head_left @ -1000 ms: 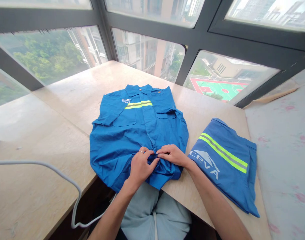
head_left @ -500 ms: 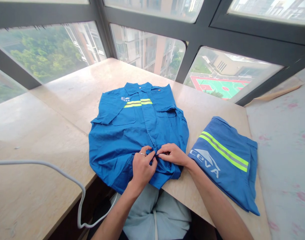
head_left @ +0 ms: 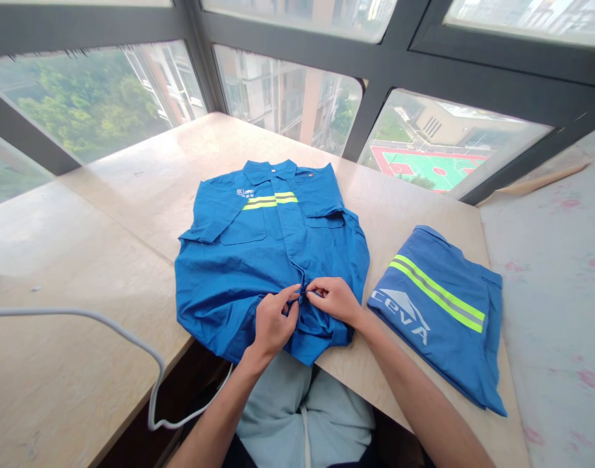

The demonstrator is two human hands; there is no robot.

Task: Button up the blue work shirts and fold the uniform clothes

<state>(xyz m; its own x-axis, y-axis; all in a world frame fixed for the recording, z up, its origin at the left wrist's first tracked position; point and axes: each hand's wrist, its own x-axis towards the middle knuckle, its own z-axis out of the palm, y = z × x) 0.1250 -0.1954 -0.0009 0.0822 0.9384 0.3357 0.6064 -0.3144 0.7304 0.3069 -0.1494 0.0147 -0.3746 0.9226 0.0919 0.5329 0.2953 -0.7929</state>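
Observation:
A blue short-sleeved work shirt [head_left: 229, 273] lies front up on the ledge, collar away from me, with a yellow-green and grey reflective band across its chest. Its lower hem hangs over the near edge towards my lap. My left hand [head_left: 275, 318] pinches the front placket low on the shirt, thumb and forefinger together. Close against it on the right, my right hand [head_left: 333, 300] pinches the other side of the same opening. A small dark round spot, perhaps a button, shows between the fingertips; the fingers partly hide it.
To the right lies a folded blue garment [head_left: 438, 292] with a reflective band and white lettering. A white cable [head_left: 116, 331] loops across the left side and down past the edge. Windows [head_left: 287, 97] border the far side of the stone-like ledge [head_left: 106, 221]; a flowered wall covering [head_left: 560, 273] stands right.
My left hand has shifted slightly up and left, its fingers closer to the placket. The cloth between both hands is lifted and bunched a little more.

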